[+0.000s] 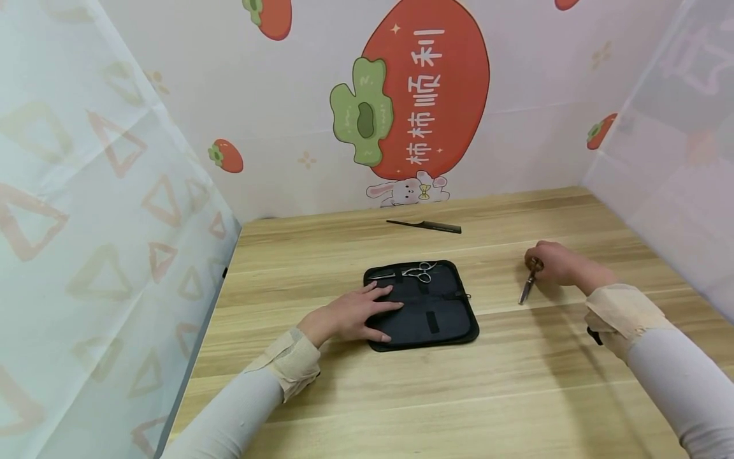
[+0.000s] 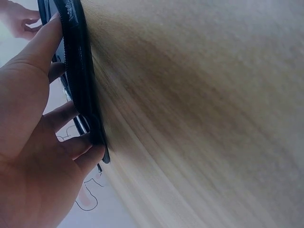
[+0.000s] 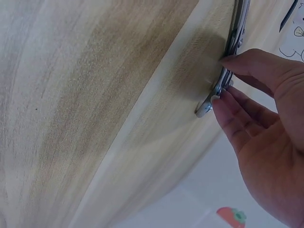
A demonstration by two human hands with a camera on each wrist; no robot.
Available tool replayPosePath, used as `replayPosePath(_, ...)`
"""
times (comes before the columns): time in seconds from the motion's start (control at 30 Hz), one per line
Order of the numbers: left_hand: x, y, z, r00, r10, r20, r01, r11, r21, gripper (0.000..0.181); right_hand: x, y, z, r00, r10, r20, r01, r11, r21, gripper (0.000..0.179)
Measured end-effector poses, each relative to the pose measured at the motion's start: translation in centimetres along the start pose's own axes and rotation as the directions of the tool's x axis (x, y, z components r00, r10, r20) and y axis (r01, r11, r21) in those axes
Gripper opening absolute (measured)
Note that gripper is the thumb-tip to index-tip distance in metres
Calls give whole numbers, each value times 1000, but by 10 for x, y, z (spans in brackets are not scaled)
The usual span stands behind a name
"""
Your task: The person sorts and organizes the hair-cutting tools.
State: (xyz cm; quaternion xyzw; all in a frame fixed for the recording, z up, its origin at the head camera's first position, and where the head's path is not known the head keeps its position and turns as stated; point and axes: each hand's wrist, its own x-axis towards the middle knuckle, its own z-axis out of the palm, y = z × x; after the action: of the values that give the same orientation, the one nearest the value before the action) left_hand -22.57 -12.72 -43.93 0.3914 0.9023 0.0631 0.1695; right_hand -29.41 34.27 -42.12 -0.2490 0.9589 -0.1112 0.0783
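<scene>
While the left hand [image 1: 357,313] rests on the left side of an open black case [image 1: 410,328], its fingers lie apart, thumb nearest the person, the others reaching over the dark lining. Left wrist view: zip [image 2: 69,57] along the case edge, thumb against it.

Right hand [image 1: 554,262]: well off to the right of the case, fingers clamped on a pair of metal scissors [image 1: 526,288]. Right wrist view has thumb on one side, fingertips on the other, close to the handle end. Blades slant down toward the person; cannot tell whether the tip meets the counter [image 1: 459,401].

Inside the case, far half: second scissors [image 1: 410,273], silver, lying crosswise, rings to the right, a dark strap [image 1: 398,275] across the blades. Near half: a short black loop [image 1: 432,322].

Beyond the case, a black comb [image 1: 441,226] lies flat, thin tail pointing left. Behind, a pale wall [image 1: 275,95] printed with a large red fruit [image 1: 459,83]. Grey sleeves [image 1: 223,414], tan wraps [image 1: 290,358] at both wrists.
</scene>
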Motion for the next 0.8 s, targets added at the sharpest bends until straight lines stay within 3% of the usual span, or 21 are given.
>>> replayPosePath(0.23,-1,1,0,1000,-3,-2,3,1000,5,73,-1,-4,2,1000,-20,-3,20,1000,-12,20)
replayPosePath(0.53,-1,0,1,1000,10,-9,-10,1000,18,72,0,1,10,993,-100,-60,93,990,-107,24)
replayPosePath(0.8,-1,1,0,1000,11,-9,-11,1000,16,72,-1,-4,9,995,-91,-35,86,989,-117,28)
